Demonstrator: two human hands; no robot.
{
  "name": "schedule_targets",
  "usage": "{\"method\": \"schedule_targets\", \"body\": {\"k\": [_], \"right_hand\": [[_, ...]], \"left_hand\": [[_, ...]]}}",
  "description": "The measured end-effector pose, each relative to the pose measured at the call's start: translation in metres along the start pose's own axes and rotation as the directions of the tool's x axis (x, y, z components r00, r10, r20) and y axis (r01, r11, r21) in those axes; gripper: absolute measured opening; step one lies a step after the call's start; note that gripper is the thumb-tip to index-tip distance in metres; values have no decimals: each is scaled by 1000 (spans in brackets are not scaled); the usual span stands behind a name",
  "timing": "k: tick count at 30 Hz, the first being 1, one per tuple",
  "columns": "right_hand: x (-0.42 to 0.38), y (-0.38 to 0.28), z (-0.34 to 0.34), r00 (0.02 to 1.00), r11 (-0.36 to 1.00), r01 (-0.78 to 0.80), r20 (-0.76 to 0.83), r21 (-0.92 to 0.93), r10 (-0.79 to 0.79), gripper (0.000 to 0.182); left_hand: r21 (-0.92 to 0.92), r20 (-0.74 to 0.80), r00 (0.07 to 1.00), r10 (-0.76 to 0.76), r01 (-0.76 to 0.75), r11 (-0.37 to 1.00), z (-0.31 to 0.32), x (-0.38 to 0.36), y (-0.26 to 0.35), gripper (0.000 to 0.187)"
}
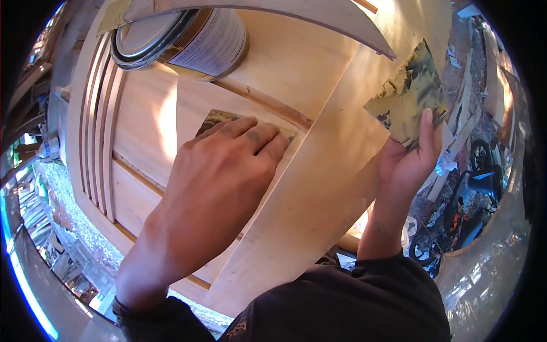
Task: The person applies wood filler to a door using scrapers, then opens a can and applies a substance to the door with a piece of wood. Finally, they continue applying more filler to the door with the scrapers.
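Note:
My left hand (233, 159) is closed over a flat, dark, putty-smeared scraper (215, 117), pressed to a recessed panel of a pale wooden door (302, 222). The fingers hide most of that scraper, and the thumb is out of sight. On the right, my right hand (413, 151) grips a thin square putty plate (411, 94) from below, thumb on its face. Yellowish putty coats the plate, with a thick ragged ridge along its upper left edge. Beyond my left hand, a metal can (208, 48) with a printed label stands on the door.
A curved wooden strip (273, 12) extends over the can at the top. Several raised slats (99, 125) run along the door's left side. Past the door's right edge are a motorcycle (470, 199) and scattered wood scraps on the ground.

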State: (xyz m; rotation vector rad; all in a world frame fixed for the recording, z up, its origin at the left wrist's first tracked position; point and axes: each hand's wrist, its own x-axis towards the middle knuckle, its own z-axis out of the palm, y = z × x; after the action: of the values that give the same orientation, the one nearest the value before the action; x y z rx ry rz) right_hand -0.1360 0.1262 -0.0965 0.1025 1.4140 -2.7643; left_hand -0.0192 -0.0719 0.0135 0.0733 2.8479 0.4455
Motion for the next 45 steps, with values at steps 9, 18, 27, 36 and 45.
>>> {"method": "schedule_targets", "body": {"k": [9,18,27,36,45], "right_hand": [[2,1,-5,1000,1000,1,18,2,-1,35],[1,-1,0,999,1000,-1,45,28,-1,30],[-3,-4,2,999,1000,-11,33,3,11,30],[0,-3,2,1000,1000,-2,20,-19,2,33],[-1,-1,-3,1000,999,1,-18,-40,-2,32]], "left_hand": [[88,45,986,163,-166,982,33,-18,-8,35],[-146,-114,985,-128,111,983,16,4,-6,41],[-123,86,995,-58,68,990,-1,13,5,42],[-87,264,964,-34,58,995,-14,2,-3,40],[-26,301,954,5,4,1000,-6,6,2,39]]}}
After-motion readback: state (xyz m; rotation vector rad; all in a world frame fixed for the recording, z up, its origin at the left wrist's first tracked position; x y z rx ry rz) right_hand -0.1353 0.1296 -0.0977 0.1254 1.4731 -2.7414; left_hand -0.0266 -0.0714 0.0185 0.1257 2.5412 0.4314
